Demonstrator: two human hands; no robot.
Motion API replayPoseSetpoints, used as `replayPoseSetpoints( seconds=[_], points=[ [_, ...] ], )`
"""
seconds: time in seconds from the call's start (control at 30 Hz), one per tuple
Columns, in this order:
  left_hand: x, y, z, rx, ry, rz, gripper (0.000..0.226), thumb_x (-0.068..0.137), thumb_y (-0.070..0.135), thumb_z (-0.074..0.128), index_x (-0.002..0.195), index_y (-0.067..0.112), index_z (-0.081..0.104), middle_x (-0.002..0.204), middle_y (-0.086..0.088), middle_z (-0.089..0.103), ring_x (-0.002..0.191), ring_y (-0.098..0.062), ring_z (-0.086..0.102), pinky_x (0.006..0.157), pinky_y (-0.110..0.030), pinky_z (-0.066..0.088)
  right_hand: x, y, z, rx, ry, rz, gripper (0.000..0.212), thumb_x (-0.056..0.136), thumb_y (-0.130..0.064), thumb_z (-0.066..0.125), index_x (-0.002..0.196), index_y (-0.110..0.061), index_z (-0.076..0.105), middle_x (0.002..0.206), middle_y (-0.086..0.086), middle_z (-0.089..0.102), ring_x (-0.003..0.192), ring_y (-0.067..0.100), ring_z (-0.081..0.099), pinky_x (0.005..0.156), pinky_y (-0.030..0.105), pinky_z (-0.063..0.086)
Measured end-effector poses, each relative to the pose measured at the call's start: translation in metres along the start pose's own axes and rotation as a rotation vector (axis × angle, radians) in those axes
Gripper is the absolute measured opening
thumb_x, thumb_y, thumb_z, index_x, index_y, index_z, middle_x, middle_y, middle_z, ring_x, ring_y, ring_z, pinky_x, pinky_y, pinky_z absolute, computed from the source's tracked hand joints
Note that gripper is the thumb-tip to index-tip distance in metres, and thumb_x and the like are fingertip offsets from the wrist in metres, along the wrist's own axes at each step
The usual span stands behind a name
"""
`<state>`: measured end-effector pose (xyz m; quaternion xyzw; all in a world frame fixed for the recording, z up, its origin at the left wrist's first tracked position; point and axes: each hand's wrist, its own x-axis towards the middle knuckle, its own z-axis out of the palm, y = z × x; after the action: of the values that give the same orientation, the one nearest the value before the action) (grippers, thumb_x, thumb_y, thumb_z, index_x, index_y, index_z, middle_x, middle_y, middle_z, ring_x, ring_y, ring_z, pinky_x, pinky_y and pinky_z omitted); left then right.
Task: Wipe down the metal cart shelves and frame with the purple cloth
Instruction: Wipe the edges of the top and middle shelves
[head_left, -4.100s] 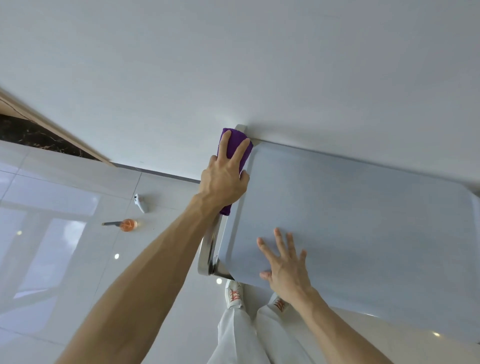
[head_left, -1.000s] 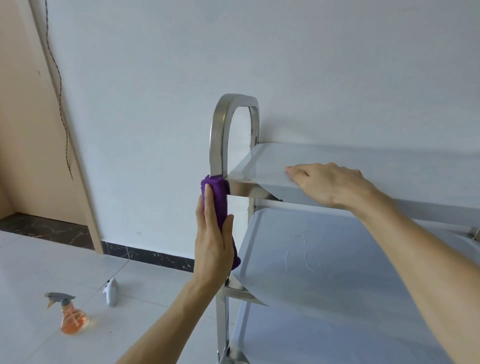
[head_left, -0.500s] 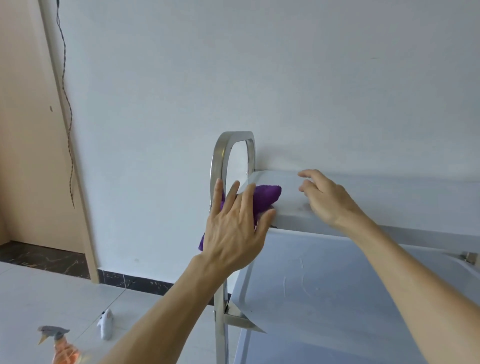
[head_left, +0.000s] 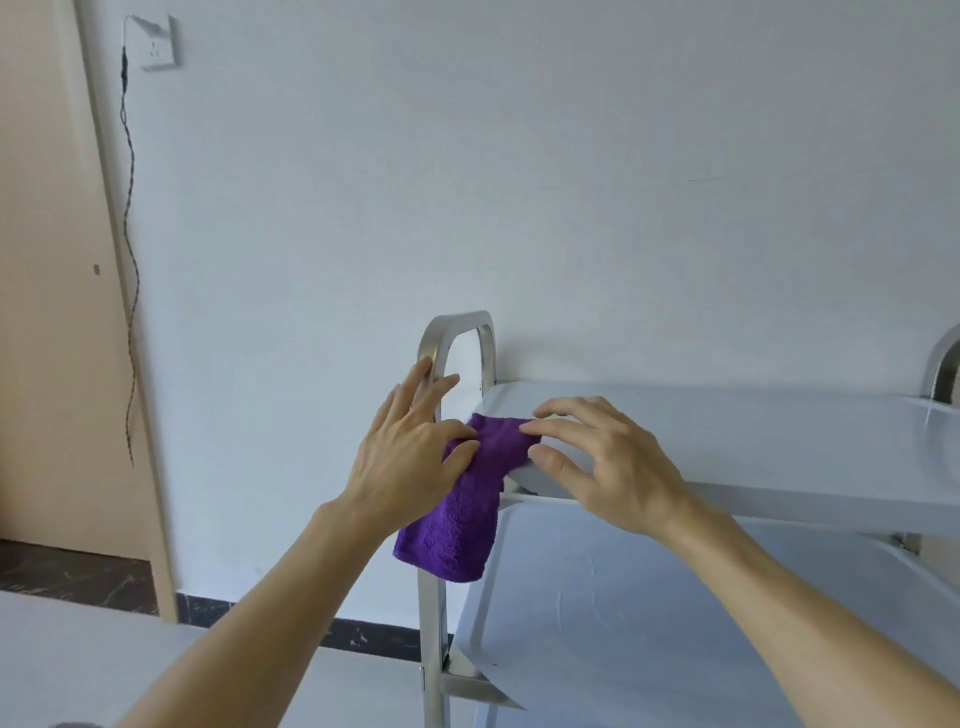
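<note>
- Both of our hands have closed in on the purple cloth (head_left: 470, 499) since half a second ago, when only our left hand covered it and our right hand sat farther along the top shelf (head_left: 727, 431).
- Our left hand (head_left: 410, 457) now pinches the cloth's upper fold with thumb and curled fingers, while two fingers stretch toward the frame loop (head_left: 441, 338).
- Our right hand (head_left: 608, 467) holds the cloth's other end between fingertips and thumb at the shelf's near corner.
- Draped over that corner, the cloth lies partly on the shelf and hangs down beside the upright post (head_left: 430, 623), above the middle shelf (head_left: 649, 623).
- We judge this a regrip or refold, not a wiping stroke; the top shelf looks next.
- One second ago the cloth was wrapped on the post, lower down.
- Our view has also risen, showing a wall socket (head_left: 156, 44) and cord (head_left: 132, 260).
</note>
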<state>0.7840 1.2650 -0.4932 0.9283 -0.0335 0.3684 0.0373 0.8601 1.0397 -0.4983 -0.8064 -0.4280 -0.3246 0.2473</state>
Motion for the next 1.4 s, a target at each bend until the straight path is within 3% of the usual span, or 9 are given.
replayPoseSetpoints(
  seconds=[0.1, 0.23, 0.33, 0.47, 0.63, 0.87, 1.0, 1.2, 1.4],
  points=[
    [0.002, -0.003, -0.005, -0.184, 0.062, -0.009, 0.022, 0.096, 0.035, 0.059, 0.111, 0.022, 0.070, 0.151, 0.015, 0.041, 0.149, 0.000, 0.001, 0.096, -0.034, 0.050, -0.004, -0.025, 0.014, 0.095, 0.061, -0.062, 0.039, 0.093, -0.052, 0.050, 0.119, -0.028, 0.068, 0.122, -0.015, 0.062, 0.118, 0.004, 0.052, 0.097, 0.030, 0.047],
    [0.008, -0.012, -0.013, -0.289, 0.171, 0.085, 0.034, 0.093, -0.006, 0.053, 0.123, 0.004, 0.066, 0.139, -0.002, 0.057, 0.146, -0.014, 0.029, 0.109, -0.035, 0.043, 0.004, -0.059, 0.036, -0.083, -0.029, 0.087, 0.072, 0.083, -0.079, 0.033, 0.129, -0.029, 0.059, 0.124, -0.008, 0.062, 0.118, 0.015, 0.052, 0.106, 0.035, 0.041],
    [0.009, -0.016, -0.018, -0.292, 0.207, 0.120, 0.039, 0.087, -0.013, 0.056, 0.122, 0.000, 0.066, 0.137, -0.007, 0.060, 0.141, -0.018, 0.038, 0.110, -0.033, 0.041, 0.011, -0.073, 0.055, -0.354, -0.135, 0.123, 0.089, 0.081, -0.083, 0.030, 0.139, -0.018, 0.045, 0.136, 0.010, 0.055, 0.128, 0.030, 0.047, 0.117, 0.049, 0.025],
    [0.006, -0.020, -0.014, -0.209, 0.210, 0.118, 0.036, 0.089, -0.013, 0.052, 0.118, 0.002, 0.069, 0.141, 0.000, 0.056, 0.142, -0.008, 0.033, 0.100, -0.037, 0.051, 0.014, -0.069, 0.060, -0.424, -0.173, 0.094, 0.077, 0.089, -0.065, 0.049, 0.148, -0.020, 0.028, 0.146, 0.013, 0.045, 0.137, 0.033, 0.037, 0.119, 0.054, 0.014],
    [0.001, -0.020, -0.006, -0.016, 0.157, 0.100, 0.046, 0.087, -0.014, 0.048, 0.123, 0.008, 0.063, 0.150, 0.009, 0.045, 0.147, -0.005, 0.023, 0.067, -0.038, 0.061, -0.013, -0.033, 0.020, -0.434, -0.123, 0.041, 0.071, 0.080, -0.059, 0.065, 0.138, -0.022, 0.050, 0.135, -0.001, 0.056, 0.133, 0.024, 0.046, 0.117, 0.053, 0.022],
    [0.002, -0.013, -0.003, -0.086, 0.185, 0.081, 0.038, 0.091, -0.013, 0.045, 0.119, 0.003, 0.065, 0.150, 0.004, 0.046, 0.147, -0.006, 0.023, 0.087, -0.041, 0.058, -0.047, -0.009, -0.003, -0.739, -0.077, 0.095, 0.077, 0.065, -0.027, 0.083, 0.129, 0.007, 0.055, 0.133, 0.021, 0.056, 0.129, 0.039, 0.050, 0.109, 0.057, 0.037],
    [-0.002, -0.007, -0.003, -0.049, 0.141, 0.038, 0.034, 0.091, -0.012, 0.045, 0.115, -0.001, 0.066, 0.153, 0.001, 0.043, 0.148, -0.010, 0.018, 0.081, -0.044, 0.060, -0.018, -0.043, 0.029, -0.686, -0.148, 0.061, 0.093, 0.072, -0.051, 0.075, 0.140, 0.002, 0.039, 0.133, 0.019, 0.051, 0.121, 0.039, 0.049, 0.110, 0.053, 0.033],
    [-0.005, -0.009, -0.008, 0.044, 0.105, 0.040, 0.037, 0.087, -0.013, 0.050, 0.112, 0.005, 0.070, 0.153, 0.006, 0.042, 0.148, -0.012, 0.020, 0.067, -0.038, 0.062, -0.012, -0.031, 0.033, -0.657, 0.054, -0.070, 0.051, 0.065, -0.016, 0.076, 0.114, -0.012, 0.063, 0.099, 0.003, 0.067, 0.083, 0.023, 0.064, 0.083, 0.034, 0.053],
    [-0.003, 0.000, -0.006, 0.122, 0.196, 0.060, 0.034, 0.081, -0.013, 0.059, 0.100, 0.011, 0.074, 0.144, 0.005, 0.054, 0.142, -0.016, 0.038, 0.066, -0.038, 0.060, -0.075, 0.063, -0.037, -0.690, 0.217, -0.083, 0.046, 0.071, -0.017, 0.077, 0.115, -0.013, 0.065, 0.109, 0.001, 0.067, 0.094, 0.025, 0.064, 0.087, 0.038, 0.051]
  ],
)
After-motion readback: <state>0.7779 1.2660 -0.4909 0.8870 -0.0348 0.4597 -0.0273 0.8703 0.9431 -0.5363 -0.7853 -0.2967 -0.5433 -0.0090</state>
